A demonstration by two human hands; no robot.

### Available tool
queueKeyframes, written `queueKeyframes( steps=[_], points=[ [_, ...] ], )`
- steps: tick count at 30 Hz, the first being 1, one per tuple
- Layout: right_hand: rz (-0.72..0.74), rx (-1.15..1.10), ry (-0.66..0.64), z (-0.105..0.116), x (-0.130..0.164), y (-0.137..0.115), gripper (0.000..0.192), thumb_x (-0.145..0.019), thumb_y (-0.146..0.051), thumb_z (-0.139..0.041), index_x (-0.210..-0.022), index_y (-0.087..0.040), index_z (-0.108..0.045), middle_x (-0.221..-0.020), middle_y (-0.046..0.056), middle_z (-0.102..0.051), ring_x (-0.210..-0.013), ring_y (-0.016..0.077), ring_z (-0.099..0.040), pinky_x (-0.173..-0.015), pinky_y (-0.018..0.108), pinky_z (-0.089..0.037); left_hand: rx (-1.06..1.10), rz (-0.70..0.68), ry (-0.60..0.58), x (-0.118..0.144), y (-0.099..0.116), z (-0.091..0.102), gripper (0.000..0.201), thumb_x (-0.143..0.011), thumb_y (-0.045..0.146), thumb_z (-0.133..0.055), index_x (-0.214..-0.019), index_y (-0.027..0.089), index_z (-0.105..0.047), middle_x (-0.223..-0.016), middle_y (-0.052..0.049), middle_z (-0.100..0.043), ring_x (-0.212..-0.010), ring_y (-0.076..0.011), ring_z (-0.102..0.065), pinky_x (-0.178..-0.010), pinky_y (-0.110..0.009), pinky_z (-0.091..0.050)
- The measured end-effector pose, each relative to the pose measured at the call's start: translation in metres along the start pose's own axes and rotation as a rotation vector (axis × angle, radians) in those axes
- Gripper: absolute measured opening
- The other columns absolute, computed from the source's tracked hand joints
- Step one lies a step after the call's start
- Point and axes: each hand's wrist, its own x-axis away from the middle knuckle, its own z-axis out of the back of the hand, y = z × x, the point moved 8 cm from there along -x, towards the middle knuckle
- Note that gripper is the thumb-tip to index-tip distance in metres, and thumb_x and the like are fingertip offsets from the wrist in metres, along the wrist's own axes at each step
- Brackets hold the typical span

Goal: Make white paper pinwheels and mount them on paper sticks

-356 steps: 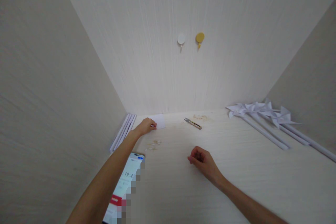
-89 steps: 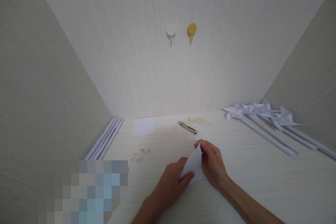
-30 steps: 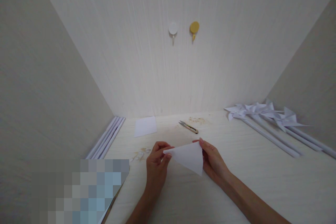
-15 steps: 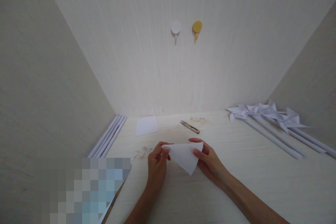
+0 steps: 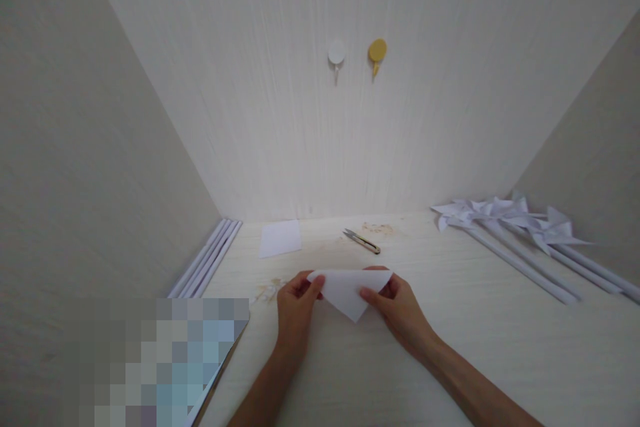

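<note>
Lowered slightly, folded paper [image 5: 347, 290] pinched by both hands' fingers [image 5: 315, 285]; snips [image 5: 362, 241], paper square [image 5: 281, 238] beyond.

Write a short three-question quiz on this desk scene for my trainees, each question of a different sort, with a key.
1. True or false: both hands grip the folded paper.
2. What lies nearest beyond the paper? A) snips B) pinwheels C) white rods
3. Fill in: the left hand pinches the paper's ___ corner.

Key: 1 true, the right hand grips it too; 2 A; 3 left.
</note>
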Motion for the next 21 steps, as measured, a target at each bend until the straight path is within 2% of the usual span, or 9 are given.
queueKeyframes(
  steps=[5, 10, 15, 21],
  points=[
    [0.0, 0.024, 0.012, 0.005, 0.0, 0.001, 0.034, -0.047, -0.014, -0.075, -0.077, -0.017, -0.058, -0.065, -0.002, -0.065, -0.061, 0.0123, -0.059, -0.059, 0.024, -0.046, -0.037, -0.036, -0.078, 0.003, 0.008, -0.006, 0.02, -0.06, 0.033, -0.064, -0.059, 0.014, -0.058, -0.047, 0.006, -0.043, -0.048, -0.0073, -0.038, -0.048, -0.02, -0.031],
    [0.007, 0.037, 0.003, 0.004, 0.001, 0.001, 0.033, -0.048, -0.014, -0.075, -0.076, -0.017, -0.058, -0.065, -0.001, -0.065, -0.062, 0.0134, -0.059, -0.06, 0.025, -0.047, -0.021, -0.099, -0.135, 0.005, 0.013, -0.011, 0.032, -0.066, 0.04, -0.057, -0.049, 0.016, -0.044, -0.045, 0.006, -0.034, -0.045, -0.0067, -0.032, -0.044, -0.019, -0.025],
    [-0.011, 0.022, -0.02, 0.002, 0.003, 0.002, 0.034, -0.047, -0.013, -0.075, -0.076, -0.016, -0.057, -0.065, -0.002, -0.065, -0.061, 0.0126, -0.059, -0.06, 0.024, -0.046, 0.08, -0.023, -0.133, 0.004, 0.004, -0.01, 0.037, -0.066, 0.042, -0.056, -0.049, 0.017, -0.034, -0.048, 0.007, -0.029, -0.045, -0.0057, -0.027, -0.041, -0.018, -0.021],
    [-0.04, -0.019, -0.028, 0.0, 0.003, 0.003, 0.034, -0.047, -0.013, -0.075, -0.076, -0.016, -0.058, -0.066, -0.001, -0.065, -0.063, 0.0126, -0.059, -0.062, 0.025, -0.046, 0.096, -0.003, -0.145, 0.006, 0.002, -0.011, 0.039, -0.064, 0.044, -0.058, -0.05, 0.017, -0.033, -0.048, 0.007, -0.027, -0.043, -0.0047, -0.026, -0.039, -0.017, -0.02]
  ],
)
